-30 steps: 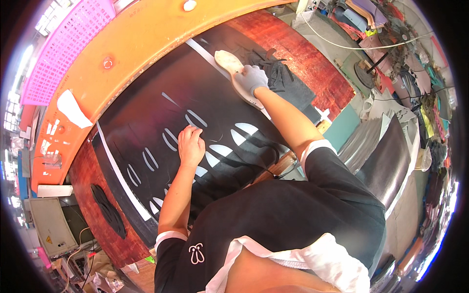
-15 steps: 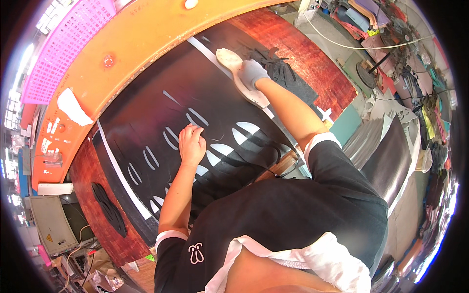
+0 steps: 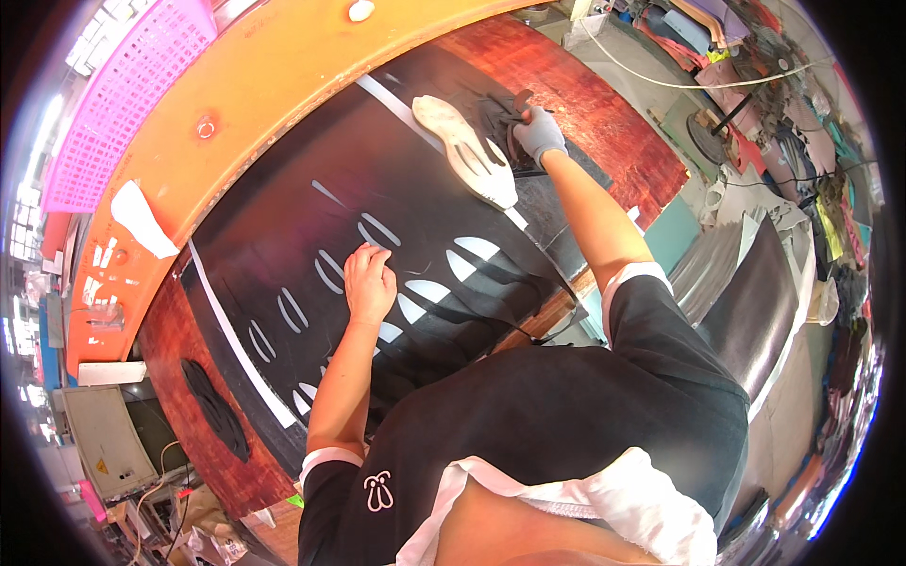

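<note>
My left hand (image 3: 369, 285) rests on the black sheet (image 3: 269, 212), its fingers curled; what they hold, if anything, is hidden. Around it the sheet shows pale curved outlines (image 3: 330, 271) and, closer to me, white half-oval shapes (image 3: 462, 264). Out at the far right, my gloved right hand (image 3: 541, 135) is closed on a dark strip (image 3: 522, 100) at a heap of black strips (image 3: 497, 115). To its left lies a pale, sole-shaped template (image 3: 453, 141) with long slots, across the white band (image 3: 387, 99) on the sheet.
Beyond the sheet runs an orange machine beam (image 3: 311, 61), with a pink basket (image 3: 132, 104) and a white scrap (image 3: 142, 219) on it. A stack of black pieces (image 3: 215, 410) lies on the reddish board (image 3: 175, 377) at left. Grey sheets (image 3: 713, 264) are stacked at right.
My right hand has let go of the pale template and moved right to the black strips, closing on one. The template stays nearly in place. My left hand has barely moved.
</note>
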`<state>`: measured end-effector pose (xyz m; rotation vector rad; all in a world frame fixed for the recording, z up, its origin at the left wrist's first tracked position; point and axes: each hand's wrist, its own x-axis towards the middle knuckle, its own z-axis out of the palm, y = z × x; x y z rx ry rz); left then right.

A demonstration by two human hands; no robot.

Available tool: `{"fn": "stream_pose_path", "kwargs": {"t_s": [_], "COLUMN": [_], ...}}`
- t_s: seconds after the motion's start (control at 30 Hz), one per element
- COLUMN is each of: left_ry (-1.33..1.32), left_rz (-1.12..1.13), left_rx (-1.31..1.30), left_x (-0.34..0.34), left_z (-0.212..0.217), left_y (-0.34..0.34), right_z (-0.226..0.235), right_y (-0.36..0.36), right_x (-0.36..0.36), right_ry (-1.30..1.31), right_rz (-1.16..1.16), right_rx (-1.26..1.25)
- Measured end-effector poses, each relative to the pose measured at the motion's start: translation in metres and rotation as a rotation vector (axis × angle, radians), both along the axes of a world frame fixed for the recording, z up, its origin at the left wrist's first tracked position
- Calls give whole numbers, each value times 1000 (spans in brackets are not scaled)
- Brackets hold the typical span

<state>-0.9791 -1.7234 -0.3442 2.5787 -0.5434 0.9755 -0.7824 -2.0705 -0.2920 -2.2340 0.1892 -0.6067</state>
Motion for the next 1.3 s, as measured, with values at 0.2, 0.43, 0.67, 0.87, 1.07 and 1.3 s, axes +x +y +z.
{"fn": "stream_pose_path", "kwargs": {"t_s": [0.2,0.43,0.67,0.87,1.07,1.3], "left_ry": [1,-15,-32,-17,-12,-8], "left_rz": [2,2,6,-1,4,-18], "left_rx": [2,-12,-10,-49,-51,-129], "left_x": [0,-1,1,-1,-1,0], "left_z": [2,2,2,3,3,1], "left_y": [-1,-2,-2,-2,-1,2], "right_z": [-6,-1,23,35,25,43], "right_y": [28,26,57,81,84,81], "right_x": [-8,-28,-43,-25,-19,-25], "right_ry": [10,-57,311,498,385,295], "right_rz": [298,-70,508,403,385,526], "right_rx": [-95,-663,-343,-328,-184,170]}}
